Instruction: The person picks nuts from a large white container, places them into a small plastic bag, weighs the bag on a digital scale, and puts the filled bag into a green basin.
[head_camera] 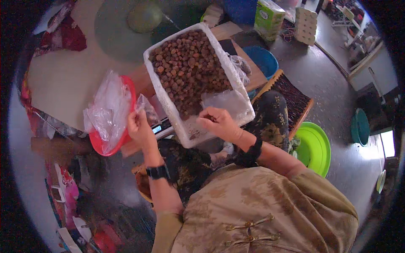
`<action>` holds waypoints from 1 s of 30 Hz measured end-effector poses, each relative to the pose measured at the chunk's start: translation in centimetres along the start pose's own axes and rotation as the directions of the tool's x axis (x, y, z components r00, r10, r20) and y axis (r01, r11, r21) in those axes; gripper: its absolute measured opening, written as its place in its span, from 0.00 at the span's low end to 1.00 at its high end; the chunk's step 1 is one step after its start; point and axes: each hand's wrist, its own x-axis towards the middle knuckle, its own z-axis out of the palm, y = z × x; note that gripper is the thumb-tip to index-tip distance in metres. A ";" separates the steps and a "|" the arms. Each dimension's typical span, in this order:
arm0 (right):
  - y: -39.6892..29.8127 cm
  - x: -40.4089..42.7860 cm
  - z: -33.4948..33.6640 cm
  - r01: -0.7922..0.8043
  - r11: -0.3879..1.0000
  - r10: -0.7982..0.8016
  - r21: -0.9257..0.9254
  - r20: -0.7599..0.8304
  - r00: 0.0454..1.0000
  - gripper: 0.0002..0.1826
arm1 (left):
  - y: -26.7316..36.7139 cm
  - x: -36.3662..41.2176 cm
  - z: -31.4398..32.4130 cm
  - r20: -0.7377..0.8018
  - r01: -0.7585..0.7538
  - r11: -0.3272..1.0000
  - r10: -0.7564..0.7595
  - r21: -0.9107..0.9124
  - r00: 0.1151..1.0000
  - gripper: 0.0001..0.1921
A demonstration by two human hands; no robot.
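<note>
A white foam box (148, 68) holding many small round brown dried fruits or nuts (190, 63) stands before me, with a clear plastic sheet or bag (226, 102) at its near right. Over the near end of the box, my right hand (218, 121) has its fingers curled around something small and brown. My left hand (137, 126) pinches the edge of a clear plastic bag (147, 109) with brown pieces in it. That bag is by a digital scale (157, 129) with a lit display. Left of it, a red plastic basin (121, 144) holds clear plastic bags (109, 110).
Right of the box are a blue basin (262, 60), a wooden-framed rack of dark strips (284, 95) and a lime-green basin (316, 148). A green carton (269, 19) and egg trays (306, 25) stand at the back. A wooden board (253, 72) lies under the box's right side.
</note>
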 end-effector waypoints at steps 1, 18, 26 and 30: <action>-0.1 0.1 0.0 -0.026 1.000 0.027 -0.014 0.028 0.999 0.07 | 0.6 -0.5 -0.3 0.011 0.056 0.995 -0.055 -0.079 0.998 0.06; -1.6 1.7 -7.8 0.132 0.991 -0.124 0.006 -0.300 0.946 0.04 | 7.3 -7.0 5.7 0.576 0.101 0.965 0.059 -0.242 0.816 0.06; -2.3 3.7 -16.0 0.125 0.757 -0.537 -0.642 -0.501 0.679 0.04 | 0.8 -7.5 6.1 0.552 0.118 0.993 -0.085 -0.023 0.829 0.07; 1.8 5.2 -17.9 0.020 0.661 -0.535 -0.750 -0.452 0.714 0.06 | 0.4 -8.2 6.5 0.557 0.086 0.995 -0.042 -0.053 0.829 0.05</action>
